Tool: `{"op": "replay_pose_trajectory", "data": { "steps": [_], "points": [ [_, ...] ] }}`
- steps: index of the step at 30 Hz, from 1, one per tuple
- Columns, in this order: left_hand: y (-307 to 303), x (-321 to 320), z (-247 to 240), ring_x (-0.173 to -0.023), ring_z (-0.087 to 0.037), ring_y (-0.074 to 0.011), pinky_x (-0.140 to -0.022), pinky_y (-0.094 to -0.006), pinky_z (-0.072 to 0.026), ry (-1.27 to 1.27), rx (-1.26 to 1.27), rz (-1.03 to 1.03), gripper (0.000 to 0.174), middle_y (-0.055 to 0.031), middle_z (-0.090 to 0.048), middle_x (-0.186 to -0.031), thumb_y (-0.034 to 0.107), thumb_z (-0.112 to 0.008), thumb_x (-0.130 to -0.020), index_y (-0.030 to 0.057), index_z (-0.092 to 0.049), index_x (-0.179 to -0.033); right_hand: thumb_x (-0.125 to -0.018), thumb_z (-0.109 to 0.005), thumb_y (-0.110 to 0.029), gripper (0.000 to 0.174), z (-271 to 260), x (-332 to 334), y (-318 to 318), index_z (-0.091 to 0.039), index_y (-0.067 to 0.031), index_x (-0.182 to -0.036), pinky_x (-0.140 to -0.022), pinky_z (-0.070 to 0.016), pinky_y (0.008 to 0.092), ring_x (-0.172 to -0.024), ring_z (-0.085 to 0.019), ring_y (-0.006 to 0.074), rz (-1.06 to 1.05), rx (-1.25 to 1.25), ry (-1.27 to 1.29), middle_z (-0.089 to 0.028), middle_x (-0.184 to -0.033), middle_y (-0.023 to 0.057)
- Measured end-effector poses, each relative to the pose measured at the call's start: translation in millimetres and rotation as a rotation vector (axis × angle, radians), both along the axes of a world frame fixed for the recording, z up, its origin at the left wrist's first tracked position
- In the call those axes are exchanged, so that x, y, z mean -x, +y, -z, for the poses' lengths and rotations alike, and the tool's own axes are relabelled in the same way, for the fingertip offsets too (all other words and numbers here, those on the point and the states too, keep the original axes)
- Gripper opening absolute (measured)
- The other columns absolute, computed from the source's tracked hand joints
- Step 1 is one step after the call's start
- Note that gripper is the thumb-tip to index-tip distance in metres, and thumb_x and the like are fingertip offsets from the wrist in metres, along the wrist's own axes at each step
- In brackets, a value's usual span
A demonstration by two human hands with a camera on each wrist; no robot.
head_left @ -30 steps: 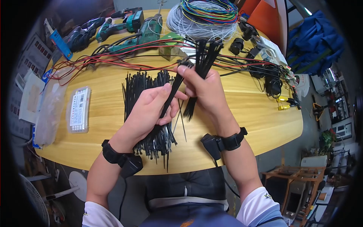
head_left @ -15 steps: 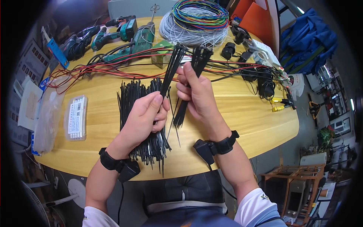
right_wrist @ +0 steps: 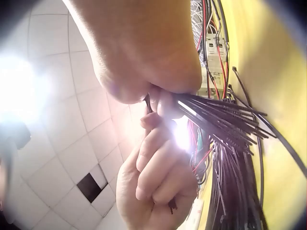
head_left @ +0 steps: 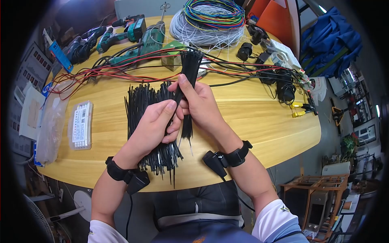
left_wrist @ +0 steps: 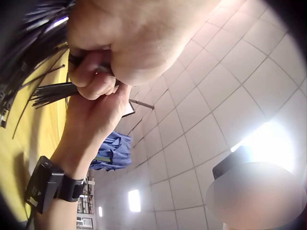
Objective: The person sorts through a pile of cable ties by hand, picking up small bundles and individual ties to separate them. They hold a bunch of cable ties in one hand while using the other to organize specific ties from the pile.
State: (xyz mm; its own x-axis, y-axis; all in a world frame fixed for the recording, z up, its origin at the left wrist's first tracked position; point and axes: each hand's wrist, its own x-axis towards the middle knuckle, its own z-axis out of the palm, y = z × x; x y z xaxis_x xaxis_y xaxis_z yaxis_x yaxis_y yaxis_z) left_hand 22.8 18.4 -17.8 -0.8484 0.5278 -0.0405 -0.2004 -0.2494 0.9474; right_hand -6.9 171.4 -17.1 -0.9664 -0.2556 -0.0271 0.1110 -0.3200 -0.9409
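Observation:
Above the table, my right hand (head_left: pixel 204 107) grips a bundle of black cable ties (head_left: pixel 191 65), thumb up along it and heads at the top. My left hand (head_left: pixel 152 125) meets it from the left, its curled fingers and thumb around more black ties that run up against that bundle. The tie tails (right_wrist: pixel 216 120) fan out below my right hand in the right wrist view. Much of what my left fingers (right_wrist: pixel 158 165) hold is hidden inside the fist. A thick pile of loose black cable ties (head_left: pixel 139 101) lies on the table beneath my left hand.
A clear case of white pens (head_left: pixel 82 125) lies at left. Red and black wires (head_left: pixel 121 75) cross the table behind my hands. Green power tools (head_left: pixel 150 42) and a wire coil (head_left: pixel 206 30) stand at the back. Adapters and yellow clips (head_left: pixel 298 109) sit at right.
Half a second ago the two bundles stood apart with a gap between their heads. My right hand has moved left, and the bundles now come together as one.

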Motion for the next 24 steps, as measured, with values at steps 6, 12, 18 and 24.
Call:
{"op": "replay_pose_trajectory", "data": {
  "steps": [6,12,18,24],
  "points": [
    [-3,1,-6,-0.039,-0.04,-0.0091,-0.035,-0.0224,-0.0296,-0.057,0.083,0.012,0.039,-0.0031,-0.045,-0.057,0.03,-0.037,-0.107,0.0004,-0.052,-0.087,-0.103,-0.046,-0.044,0.042,2,-1,0,-0.053,-0.0057,-0.086,-0.043,-0.0324,0.0195,-0.045,-0.04,0.0056,0.02,-0.026,-0.021,-0.044,-0.059,-0.0033],
    [-1,-1,-7,-0.044,-0.059,-0.0173,-0.039,-0.0233,-0.046,-0.112,0.266,0.14,0.05,-0.0076,-0.055,-0.058,0.035,-0.032,-0.107,-0.0063,-0.057,-0.093,-0.104,-0.044,-0.041,0.04,13,15,9,-0.046,-0.0088,-0.08,-0.052,-0.0363,0.0226,-0.057,-0.039,0.0092,0.071,0.185,0.04,-0.042,-0.073,-0.0001],
    [-5,4,-5,-0.048,-0.064,-0.0209,-0.04,-0.0255,-0.0502,-0.082,0.242,0.104,0.049,-0.0102,-0.058,-0.061,0.035,-0.032,-0.107,-0.008,-0.054,-0.096,-0.105,-0.041,-0.038,0.037,-13,11,3,-0.044,-0.0089,-0.082,-0.052,-0.0385,0.024,-0.053,-0.041,0.0109,0.307,0.351,-0.091,-0.042,-0.069,-0.0003],
    [-7,12,-19,-0.046,-0.061,-0.0172,-0.036,-0.0235,-0.0466,0.007,0.358,-0.014,0.039,-0.0066,-0.057,-0.062,0.029,-0.036,-0.106,-0.0044,-0.055,-0.1,-0.1,-0.053,-0.043,0.036,-7,15,30,-0.045,-0.0103,-0.086,-0.039,-0.0134,0.0213,-0.042,-0.024,0.0023,0.099,0.389,-0.047,-0.027,-0.056,-0.0078]
  ]
}}
